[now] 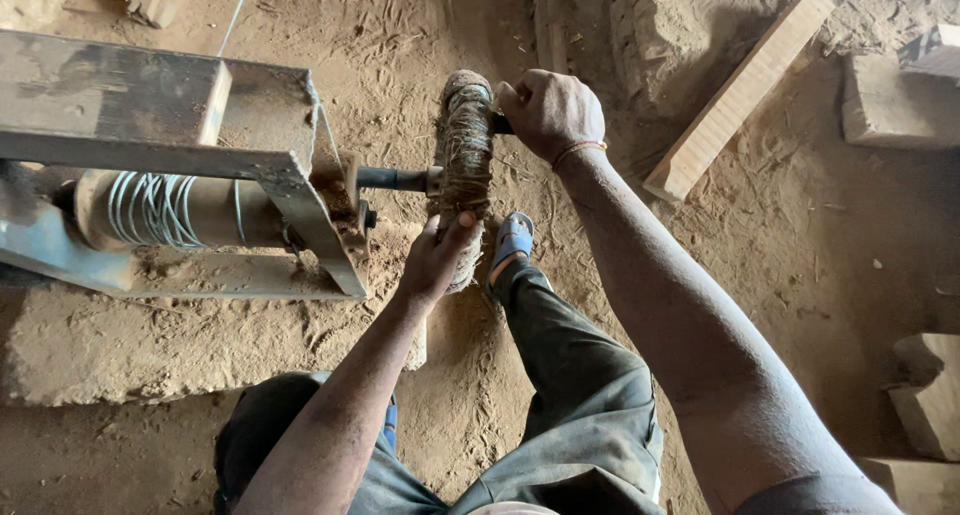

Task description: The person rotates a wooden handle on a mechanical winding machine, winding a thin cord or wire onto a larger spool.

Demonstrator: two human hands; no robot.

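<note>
Head view: right hand (549, 112) fingers closed around fibre-wrapped spool (465, 165) end; left hand (436, 260) fingers loosely pressing spool's lower edge.

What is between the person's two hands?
In the head view, a wheel wrapped in brown fibre sits between the left hand and right hand.

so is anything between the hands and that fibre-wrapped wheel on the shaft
Nothing visible does. The left hand already rests its fingers on the lower edge of the fibre-wrapped wheel, and the right hand is closed on a dark handle right beside its upper part. The metal shaft meets the wheel from the opposite side.
</note>
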